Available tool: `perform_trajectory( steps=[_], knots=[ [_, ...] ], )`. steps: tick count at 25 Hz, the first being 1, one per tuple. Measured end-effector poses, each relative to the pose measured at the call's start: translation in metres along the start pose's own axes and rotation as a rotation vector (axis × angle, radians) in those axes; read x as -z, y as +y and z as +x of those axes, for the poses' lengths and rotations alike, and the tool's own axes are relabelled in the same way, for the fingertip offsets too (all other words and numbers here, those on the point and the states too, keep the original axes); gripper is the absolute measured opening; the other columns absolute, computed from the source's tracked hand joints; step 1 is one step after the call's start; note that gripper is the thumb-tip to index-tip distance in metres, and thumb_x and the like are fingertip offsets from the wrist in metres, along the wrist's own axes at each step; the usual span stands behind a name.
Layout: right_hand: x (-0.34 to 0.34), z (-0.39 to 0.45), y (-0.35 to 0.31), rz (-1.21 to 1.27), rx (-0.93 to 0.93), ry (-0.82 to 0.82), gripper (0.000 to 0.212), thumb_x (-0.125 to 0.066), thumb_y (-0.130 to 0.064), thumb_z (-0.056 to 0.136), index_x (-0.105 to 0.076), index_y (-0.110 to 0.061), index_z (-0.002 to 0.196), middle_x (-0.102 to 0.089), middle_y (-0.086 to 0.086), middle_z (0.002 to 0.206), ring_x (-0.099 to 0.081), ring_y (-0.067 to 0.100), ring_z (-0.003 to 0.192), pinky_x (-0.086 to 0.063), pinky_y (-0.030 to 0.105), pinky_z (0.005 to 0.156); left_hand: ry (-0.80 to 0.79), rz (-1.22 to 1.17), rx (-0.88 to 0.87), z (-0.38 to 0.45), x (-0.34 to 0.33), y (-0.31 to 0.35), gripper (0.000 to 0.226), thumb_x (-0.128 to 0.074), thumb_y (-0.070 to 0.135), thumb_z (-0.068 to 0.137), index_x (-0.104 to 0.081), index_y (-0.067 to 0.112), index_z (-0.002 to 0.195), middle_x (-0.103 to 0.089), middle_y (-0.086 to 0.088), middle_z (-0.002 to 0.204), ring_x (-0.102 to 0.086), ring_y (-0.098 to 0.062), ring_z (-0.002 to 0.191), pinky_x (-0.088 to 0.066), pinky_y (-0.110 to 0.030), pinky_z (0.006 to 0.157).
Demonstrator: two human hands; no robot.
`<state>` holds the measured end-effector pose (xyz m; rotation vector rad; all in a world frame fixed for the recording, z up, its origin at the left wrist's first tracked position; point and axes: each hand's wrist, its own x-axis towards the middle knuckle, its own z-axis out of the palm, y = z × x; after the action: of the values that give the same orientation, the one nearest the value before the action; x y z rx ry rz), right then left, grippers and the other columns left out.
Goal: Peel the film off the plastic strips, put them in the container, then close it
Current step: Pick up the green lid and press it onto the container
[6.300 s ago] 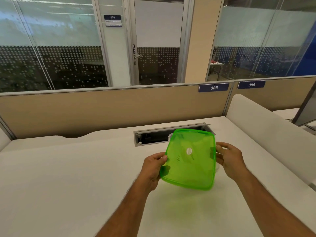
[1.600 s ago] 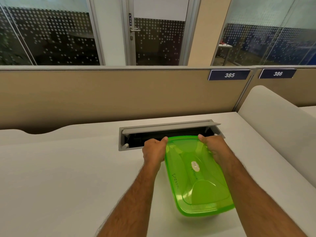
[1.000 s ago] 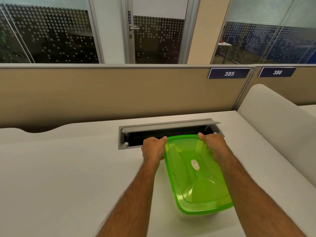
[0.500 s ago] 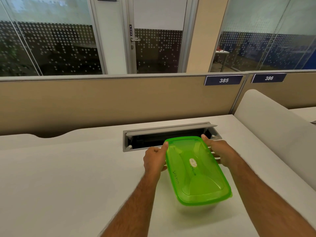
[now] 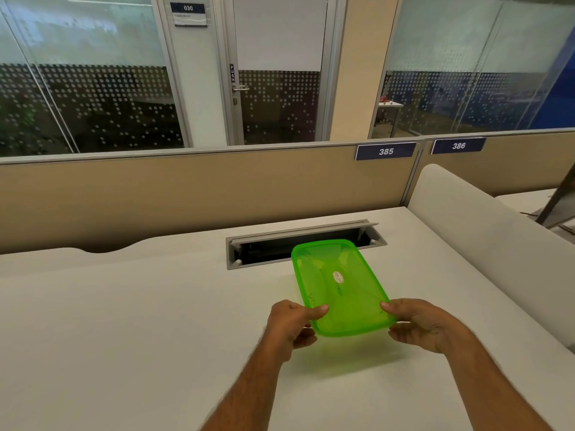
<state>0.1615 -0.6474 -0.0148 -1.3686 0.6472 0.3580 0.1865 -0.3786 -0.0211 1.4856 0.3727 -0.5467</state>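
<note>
Both hands are now on the near end of the green lid [image 5: 339, 284]. Half a second back they were up at the far corners, by the cable slot [image 5: 303, 242], so they've slid down the long sides toward the person.

Left hand [image 5: 291, 326] pinches the near-left corner, thumb on top of the lid and the other fingers curled under the rim. Right hand [image 5: 424, 326] does the same on the near-right corner, thumb on top, fingers tucked beneath. So both are closed on the lid edge, not spread out flat.

The lid sits on the white desk [image 5: 124, 321], its long axis running away from the person and angled a bit to the left, with its far end overlapping the front edge of the slot. There's a small white oval sticker [image 5: 338, 277] in the middle of it.

Earlier you could make out the clear container under the lid; now the hands and lid cover it and I can't really tell how well the lid is seated. No strips visible either, can't tell what's inside.

The view has also tipped up a little: the door sign "030" [image 5: 188, 8] shows at the top. Beige divider [image 5: 202, 194] behind the desk with the tags 385 [image 5: 385, 151] and 386 [image 5: 458, 146].
</note>
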Motion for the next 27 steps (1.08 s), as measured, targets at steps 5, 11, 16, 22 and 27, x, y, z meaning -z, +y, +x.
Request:
perform_trajectory(
  steps=[5,11,16,22,27],
  knots=[
    [-0.01,-0.015,0.003,0.146,0.01,0.065,0.016,-0.071,0.002,0.079,-0.065,0.007,0.092,-0.066,0.019,0.083,-0.059,0.027,0.071,-0.058,0.029,0.047,-0.024,-0.044,-0.006,-0.017,-0.004,-0.005,0.045,-0.091,0.01,0.064,-0.049,0.009,0.08,-0.061,-0.018,0.082,-0.064,-0.025,0.061,-0.06,-0.03,0.053],
    [-0.018,-0.015,0.006,0.189,0.015,0.152,0.01,-0.07,0.001,0.083,-0.062,0.004,0.079,-0.063,0.016,0.074,-0.054,0.023,0.064,-0.054,0.024,0.04,-0.021,-0.119,0.016,-0.017,-0.01,-0.008,0.04,-0.086,0.002,0.07,-0.047,0.009,0.074,-0.059,-0.014,0.082,-0.061,-0.023,0.057,-0.059,-0.028,0.051],
    [-0.017,-0.011,0.008,0.171,0.03,0.186,0.011,-0.073,-0.001,0.081,-0.063,0.003,0.08,-0.063,0.016,0.074,-0.055,0.023,0.063,-0.053,0.024,0.041,0.028,-0.05,-0.031,-0.011,-0.016,-0.009,0.041,-0.083,0.002,0.075,-0.043,0.01,0.068,-0.055,-0.017,0.072,-0.057,-0.023,0.05,-0.049,-0.021,0.04],
    [-0.019,-0.014,0.008,0.161,0.042,0.221,0.015,-0.075,-0.002,0.078,-0.063,0.005,0.085,-0.064,0.018,0.077,-0.056,0.025,0.063,-0.054,0.025,0.041,0.032,-0.061,-0.06,-0.011,-0.016,-0.012,0.044,-0.083,0.004,0.075,-0.042,0.01,0.063,-0.055,-0.018,0.076,-0.054,-0.023,0.051,-0.051,-0.022,0.042],
    [-0.024,-0.022,0.004,0.106,0.072,0.265,0.02,-0.077,-0.002,0.078,-0.062,0.007,0.088,-0.061,0.021,0.093,-0.057,0.029,0.069,-0.057,0.029,0.043,0.024,-0.074,-0.095,-0.023,-0.013,-0.019,0.042,-0.086,0.018,0.075,-0.046,0.009,0.084,-0.06,-0.015,0.092,-0.062,-0.023,0.064,-0.059,-0.032,0.058]
  ],
)
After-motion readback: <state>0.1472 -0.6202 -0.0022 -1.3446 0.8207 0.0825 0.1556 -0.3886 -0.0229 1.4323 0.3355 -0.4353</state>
